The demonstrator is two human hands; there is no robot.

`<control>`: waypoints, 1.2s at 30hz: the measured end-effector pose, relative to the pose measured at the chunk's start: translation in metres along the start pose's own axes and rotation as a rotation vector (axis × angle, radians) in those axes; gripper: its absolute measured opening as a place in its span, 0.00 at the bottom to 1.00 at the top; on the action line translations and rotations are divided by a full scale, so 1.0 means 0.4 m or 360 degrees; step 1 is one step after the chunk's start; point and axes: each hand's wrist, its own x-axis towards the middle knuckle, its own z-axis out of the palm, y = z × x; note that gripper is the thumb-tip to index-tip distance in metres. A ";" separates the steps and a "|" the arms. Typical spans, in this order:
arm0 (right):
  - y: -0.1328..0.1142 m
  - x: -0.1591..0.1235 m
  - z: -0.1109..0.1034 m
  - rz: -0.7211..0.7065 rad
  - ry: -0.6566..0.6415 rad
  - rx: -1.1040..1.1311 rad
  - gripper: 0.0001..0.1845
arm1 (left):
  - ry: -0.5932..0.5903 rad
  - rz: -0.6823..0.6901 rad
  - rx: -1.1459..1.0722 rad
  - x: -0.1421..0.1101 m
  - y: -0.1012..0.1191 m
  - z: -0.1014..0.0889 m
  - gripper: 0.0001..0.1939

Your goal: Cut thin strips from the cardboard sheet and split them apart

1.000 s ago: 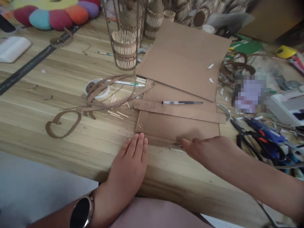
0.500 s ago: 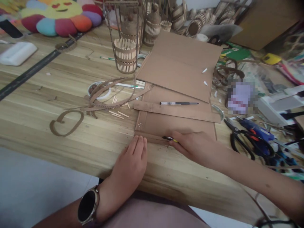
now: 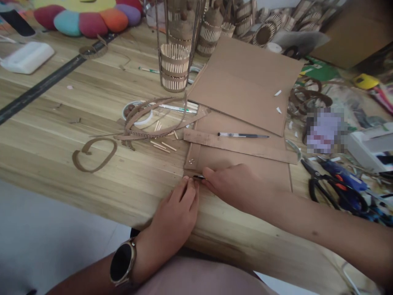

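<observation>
My left hand (image 3: 176,215) lies flat on the wooden table (image 3: 92,180), fingers together and stretched out, fingertips touching the near left corner of a brown cardboard sheet (image 3: 242,164). My right hand (image 3: 233,186) is closed around a small dark cutting tool (image 3: 199,177) whose tip shows at the sheet's near edge, right by my left fingertips. A narrow cardboard strip (image 3: 239,145) lies across the sheet with a black pen (image 3: 242,135) on it. A watch is on my left wrist.
A larger folded cardboard (image 3: 245,82) lies behind. Curled cardboard strips (image 3: 147,123), small sticks and a tape roll (image 3: 136,114) sit to the left. Stick-built cups (image 3: 175,67) stand at the back. Scissors (image 3: 319,184) and a blue glue gun (image 3: 344,178) lie right. A long black ruler (image 3: 43,88) crosses the far left.
My right hand has slid leftward along the sheet's near edge with the tool, from the middle to the left corner beside my left fingertips. My left hand stayed put.
</observation>
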 end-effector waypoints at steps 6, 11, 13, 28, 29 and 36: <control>0.003 0.003 -0.011 -0.0070 0.0060 -0.0047 0.08 | 0.0009 -0.0055 -0.0045 0.001 0.001 -0.007 0.21; 0.009 0.000 -0.008 -0.0086 0.0075 -0.0035 0.08 | 0.0065 -0.0068 -0.0081 0.002 -0.001 -0.009 0.21; 0.007 0.000 -0.010 -0.0097 0.0090 -0.0045 0.07 | 0.0059 -0.0065 -0.0083 0.002 -0.002 -0.010 0.20; -0.014 0.009 -0.015 -0.0167 -0.0019 -0.0055 0.16 | 0.0126 -0.0153 -0.0168 0.003 -0.033 -0.016 0.16; -0.013 0.009 -0.013 -0.0159 -0.0023 -0.0057 0.16 | 0.0131 -0.0146 -0.0143 0.005 -0.036 -0.021 0.16; -0.002 0.003 -0.008 -0.0169 0.0005 -0.0105 0.15 | -0.0019 -0.0191 0.0007 0.016 -0.041 -0.061 0.16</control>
